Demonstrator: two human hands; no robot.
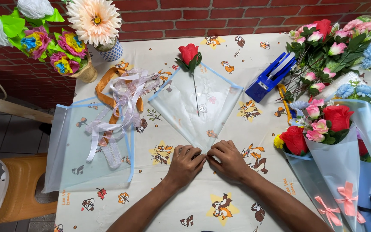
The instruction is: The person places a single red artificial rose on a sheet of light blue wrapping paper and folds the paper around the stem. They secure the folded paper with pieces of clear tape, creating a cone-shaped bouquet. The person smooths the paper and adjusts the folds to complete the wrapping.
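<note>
Wrapping sheet (202, 109), near corner under both hands' grip (205, 161).

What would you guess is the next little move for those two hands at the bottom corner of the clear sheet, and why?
Probably folding one side of the translucent wrapping sheet in over the stem. The single red rose already lies along the sheet's middle, and the left hand and right hand both pinch its bottom corner, which looks only started. The finished bouquets at the right are wrapped as cones.
</note>
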